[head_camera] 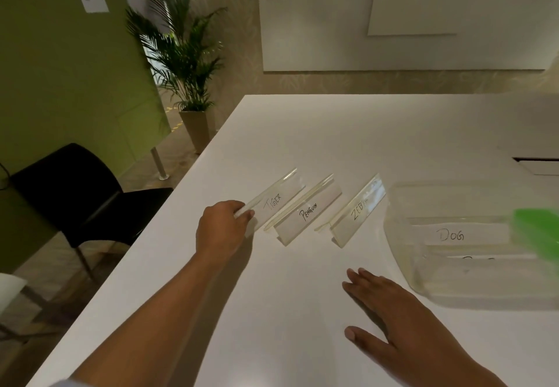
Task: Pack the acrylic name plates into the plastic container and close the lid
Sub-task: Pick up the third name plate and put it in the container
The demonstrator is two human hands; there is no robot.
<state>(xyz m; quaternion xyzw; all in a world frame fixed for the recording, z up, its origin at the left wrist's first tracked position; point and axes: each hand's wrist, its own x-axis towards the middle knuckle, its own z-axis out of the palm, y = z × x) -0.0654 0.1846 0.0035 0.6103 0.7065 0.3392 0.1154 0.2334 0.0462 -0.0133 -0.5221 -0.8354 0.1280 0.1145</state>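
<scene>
Three clear acrylic name plates stand in a row on the white table (272,311): TIGER (273,199), PENGUIN (308,212) and ZEBRA (358,209). My left hand (222,229) grips the near left end of the TIGER plate, fingers closed over its top edge. My right hand (390,308) lies flat on the table with fingers spread, holding nothing, just left of the clear plastic container (402,253). Inside the container lies a plate marked DOG (450,235), with another partly hidden below it. A blurred green part (537,232) sits at the container's right side.
A black chair (75,193) stands off the table's left edge, with a potted palm (184,63) beyond it. A rectangular cutout (538,165) sits in the tabletop at the far right. Bare tabletop stretches behind the plates.
</scene>
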